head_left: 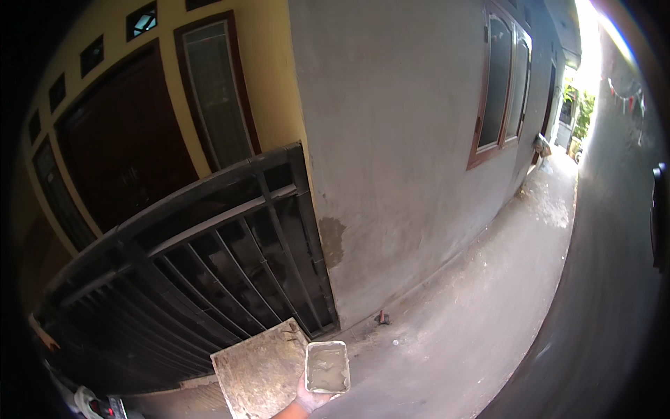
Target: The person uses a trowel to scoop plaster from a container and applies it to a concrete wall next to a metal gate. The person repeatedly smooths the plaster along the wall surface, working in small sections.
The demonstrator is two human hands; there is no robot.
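Note:
My left hand (312,399) comes in from the lower edge and is closed around the side and underside of a small white square tub (326,345). Wet grey mortar (326,370) lies inside the tub, its surface smeared and uneven. Just left of the tub is a worn, stained board (255,373), tilted near the foot of the gate. My right hand is out of sight. Ahead, a darker damp-looking patch (331,241) marks the corner of the grey plastered wall (405,160).
A black metal gate (209,272) stands at the left, before a yellow house front (272,84). By the wall's foot lies a small dark object with a reddish upright part (382,318). The concrete alley (460,314) runs to the far right, past a window (501,87).

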